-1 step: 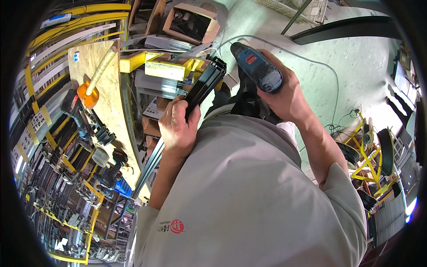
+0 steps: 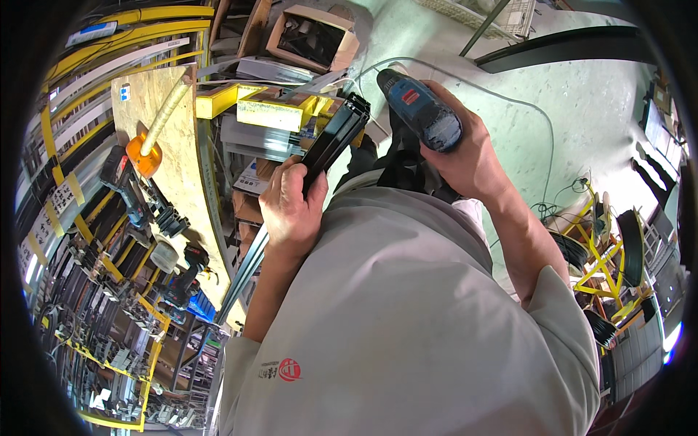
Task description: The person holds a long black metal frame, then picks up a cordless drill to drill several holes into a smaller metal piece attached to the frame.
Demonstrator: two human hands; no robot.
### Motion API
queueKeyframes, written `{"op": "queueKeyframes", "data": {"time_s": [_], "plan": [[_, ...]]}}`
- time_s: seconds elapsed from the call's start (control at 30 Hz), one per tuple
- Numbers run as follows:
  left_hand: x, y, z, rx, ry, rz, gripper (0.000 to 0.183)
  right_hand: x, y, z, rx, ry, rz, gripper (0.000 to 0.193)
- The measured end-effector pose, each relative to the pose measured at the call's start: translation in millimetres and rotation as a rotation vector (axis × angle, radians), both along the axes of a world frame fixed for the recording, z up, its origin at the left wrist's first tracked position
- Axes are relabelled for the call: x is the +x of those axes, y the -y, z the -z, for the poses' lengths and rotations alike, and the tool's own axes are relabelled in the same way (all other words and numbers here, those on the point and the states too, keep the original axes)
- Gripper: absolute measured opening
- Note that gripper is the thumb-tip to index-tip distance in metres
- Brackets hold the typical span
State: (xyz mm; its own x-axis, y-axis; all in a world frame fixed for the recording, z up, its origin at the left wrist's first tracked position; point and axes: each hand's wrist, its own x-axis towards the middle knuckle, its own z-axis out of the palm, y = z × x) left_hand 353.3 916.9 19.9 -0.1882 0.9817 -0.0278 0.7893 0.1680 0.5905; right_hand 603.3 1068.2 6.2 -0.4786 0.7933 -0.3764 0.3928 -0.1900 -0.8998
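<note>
My left hand (image 2: 289, 209) is closed around a long black metal profile (image 2: 336, 134). The profile runs from beside my chest up to its open end near the yellow boxes. My right hand (image 2: 476, 161) grips a blue cordless drill (image 2: 420, 109), held just right of the profile's upper end with its body pointing away from me. The drill's tip is hidden behind its body. My grey shirt fills the lower middle of the view.
A chipboard panel (image 2: 178, 174) stands at left with an orange-ended hose (image 2: 142, 155) and cordless tools (image 2: 125, 183) on it. Yellow boxes (image 2: 275, 110) and a cardboard box (image 2: 313, 38) lie ahead. A yellow rack (image 2: 603, 251) and a thin cable (image 2: 534, 109) are on the pale floor at right.
</note>
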Motion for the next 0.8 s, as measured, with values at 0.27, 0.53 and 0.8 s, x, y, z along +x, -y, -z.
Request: {"op": "queueKeyframes", "data": {"time_s": [0.27, 0.53, 0.8], "plan": [[0.9, 2.0, 2.5, 0.011, 0.063, -0.042, 0.036, 1.5, 2.1, 1.9, -0.006, -0.017, 0.015, 0.072], [0.6, 6.8, 6.7, -0.005, 0.116, -0.094, 0.034, 1.8, 1.8, -1.5, -0.055, -0.016, 0.006, 0.073], [-2.4, 7.2, 7.7, -0.006, 0.104, -0.063, 0.037, 4.1, -0.1, 0.4, -0.041, 0.012, -0.021, 0.075]]}}
